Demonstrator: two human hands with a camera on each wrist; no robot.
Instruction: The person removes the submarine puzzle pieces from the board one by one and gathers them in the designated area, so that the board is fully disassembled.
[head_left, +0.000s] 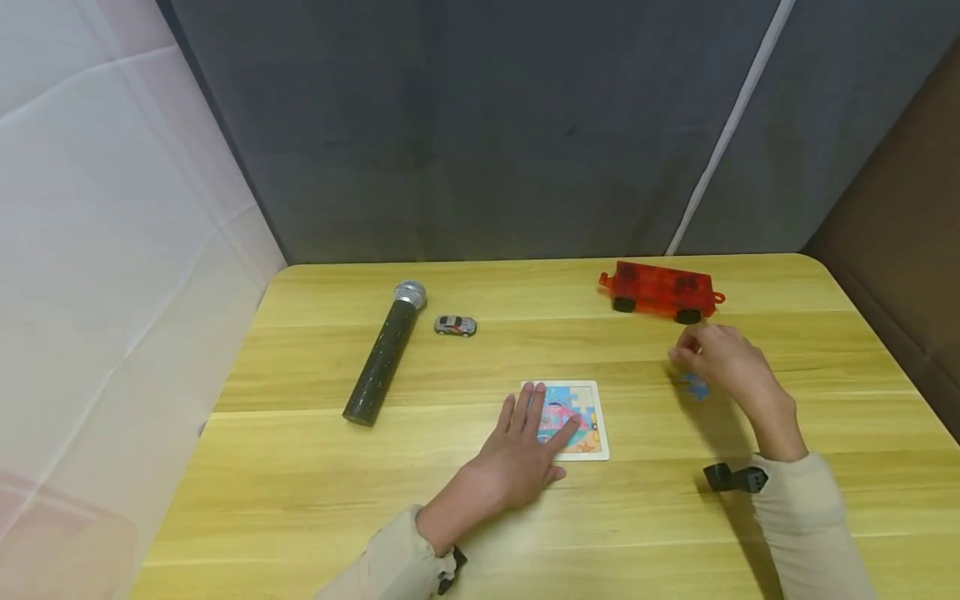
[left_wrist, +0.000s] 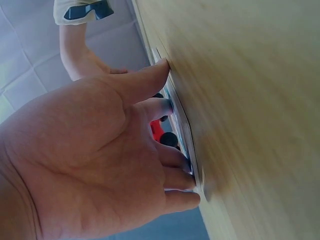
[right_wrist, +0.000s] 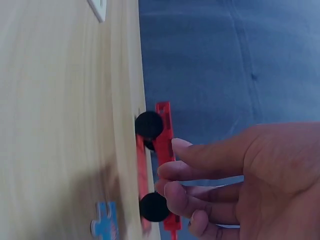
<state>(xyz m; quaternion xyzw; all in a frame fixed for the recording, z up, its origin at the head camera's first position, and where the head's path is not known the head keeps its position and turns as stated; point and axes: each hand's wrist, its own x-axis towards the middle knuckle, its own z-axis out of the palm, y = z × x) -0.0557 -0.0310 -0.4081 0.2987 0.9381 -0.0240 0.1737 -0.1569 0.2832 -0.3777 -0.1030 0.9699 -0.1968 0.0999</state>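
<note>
Blue jigsaw piece, one, near loosely curled right grip, one jigsaw board under spread left grip

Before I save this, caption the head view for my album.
Left hand on a jigsaw puzzle, right hand near a loose blue piece, red toy wagon beyond.

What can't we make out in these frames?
Head: left part of the puzzle board, covered by the left hand.
Left wrist: most of the red wagon, behind that hand's fingers.
Right wrist: most of the board, cut off by the top edge.
Head: toy car markings, too small.
</note>
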